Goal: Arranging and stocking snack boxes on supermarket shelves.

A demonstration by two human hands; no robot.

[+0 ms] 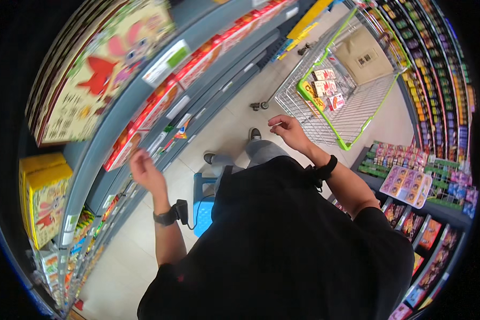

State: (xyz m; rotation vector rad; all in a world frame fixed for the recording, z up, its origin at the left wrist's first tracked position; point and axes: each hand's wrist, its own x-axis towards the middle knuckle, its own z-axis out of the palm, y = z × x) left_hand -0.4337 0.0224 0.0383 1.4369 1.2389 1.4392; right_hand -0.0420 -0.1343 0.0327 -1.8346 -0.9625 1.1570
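Observation:
My left hand is raised beside the shelf on the left, near a row of red snack boxes; its fingers are loosely curled and nothing shows in them. Above that row stand large cartoon-printed boxes, and yellow boxes sit lower left. My right hand hangs in the air with fingers bent and apart, holding nothing, near the green-rimmed wire shopping cart. Inside the cart lie several small boxes and a brown paper bag.
A blue plastic stool stands on the tiled floor beside my legs. Shelves of packaged goods curve along the right. Nearer on that side, a tray of round packs lies on a display rack. More packets fill the lower left shelves.

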